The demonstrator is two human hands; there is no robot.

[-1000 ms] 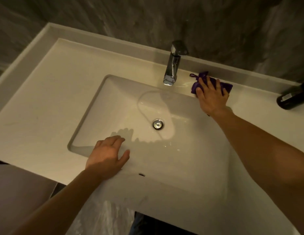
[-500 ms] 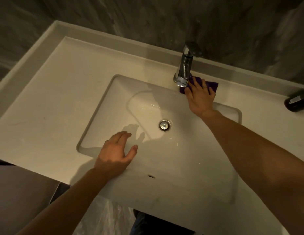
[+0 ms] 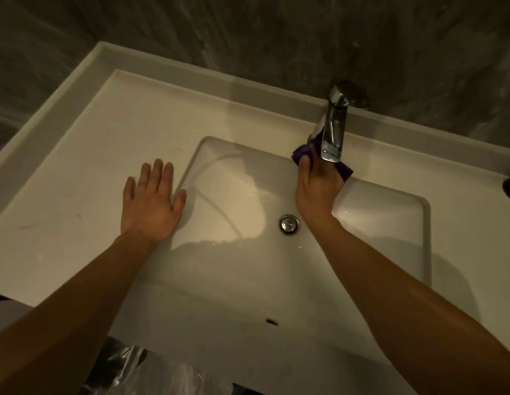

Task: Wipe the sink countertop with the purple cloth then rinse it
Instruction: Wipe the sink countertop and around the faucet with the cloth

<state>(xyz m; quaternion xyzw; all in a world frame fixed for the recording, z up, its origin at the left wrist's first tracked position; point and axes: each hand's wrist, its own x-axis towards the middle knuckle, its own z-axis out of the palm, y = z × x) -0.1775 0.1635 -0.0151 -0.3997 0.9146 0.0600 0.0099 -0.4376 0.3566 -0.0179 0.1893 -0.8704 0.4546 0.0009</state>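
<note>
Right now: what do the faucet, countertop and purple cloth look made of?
Faucet: polished chromed metal, judging by its mirror-like reflections. Countertop: smooth off-white stone or solid surface, satin sheen, seamless raised back edge; which one is unclear. Purple cloth: soft fabric, possibly microfibre, matte and crumpled under the right hand.

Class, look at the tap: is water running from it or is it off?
Off. No stream falls from the tap spout into the basin; only scattered droplets lie near the drain.
</note>
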